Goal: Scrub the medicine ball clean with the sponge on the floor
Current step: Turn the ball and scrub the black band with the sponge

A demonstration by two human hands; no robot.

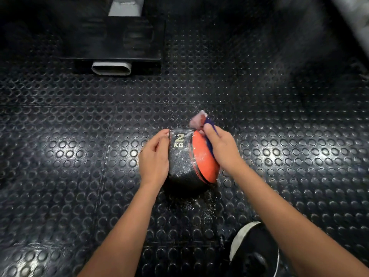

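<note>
Dark gym floor, black rubber w/ raised round studs, shiny in patches, seen from above.

Right hand grips a sponge, fingers and thumb curled round it; sponge is pinkish-white w/ suds on one face, blue/purple on the other, and blurred. Its lower edge touches the top right of the medicine ball, the rest sticks up past the ball's far side.

Left hand rests on the ball's left side, palm against it, fingers lightly curved over the curve, thumb near the top. It braces more than clenches.

Ball sits on the floor at centre of view, between both hands. Mostly black, finely textured surface, w/ a big orange panel on the right side edged by a dark seam. Pale "2 KG" printed near the top left. White soapy streaks and specks across both the black and the orange parts; surface looks wet.

White droplets or foam flecks dot the floor just beyond the ball and also in front of it, nearer the person.

Both forearms bare, reaching in from bottom of frame.

Bottom right: a black shoe w/ white sole edge, near the right forearm.

Top left, well apart from the ball: a black equipment base w/ a white oval tube end facing the camera, and a grey upright above it.
</note>
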